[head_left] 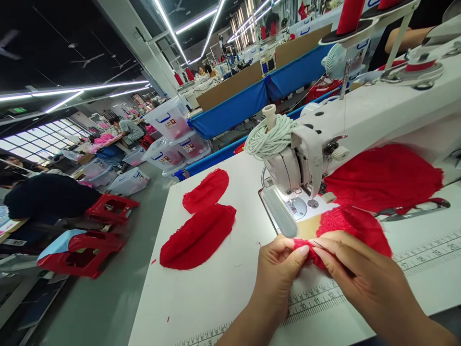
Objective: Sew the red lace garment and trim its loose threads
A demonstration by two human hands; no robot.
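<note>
My left hand [279, 269] pinches the edge of a piece of red lace fabric [355, 228] between thumb and forefinger. Close beside it, my right hand [360, 269] grips the same fabric with its fingertips. Both hands are just in front of the lit needle area of a white sewing machine [288, 168]; the fabric is apart from the needle. Part of the fabric is hidden under my hands. Two red fabric cups, a larger one [198, 238] and a smaller one [207, 190], lie to the left on the white table [216, 298].
More red fabric [385, 178] lies under the machine arm, with scissors [418, 210] by it. A coil of pale cord [270, 139] hangs on the machine head. A printed ruler [317, 300] runs along the front. Red stools [84, 252] and clear bins [169, 120] stand left.
</note>
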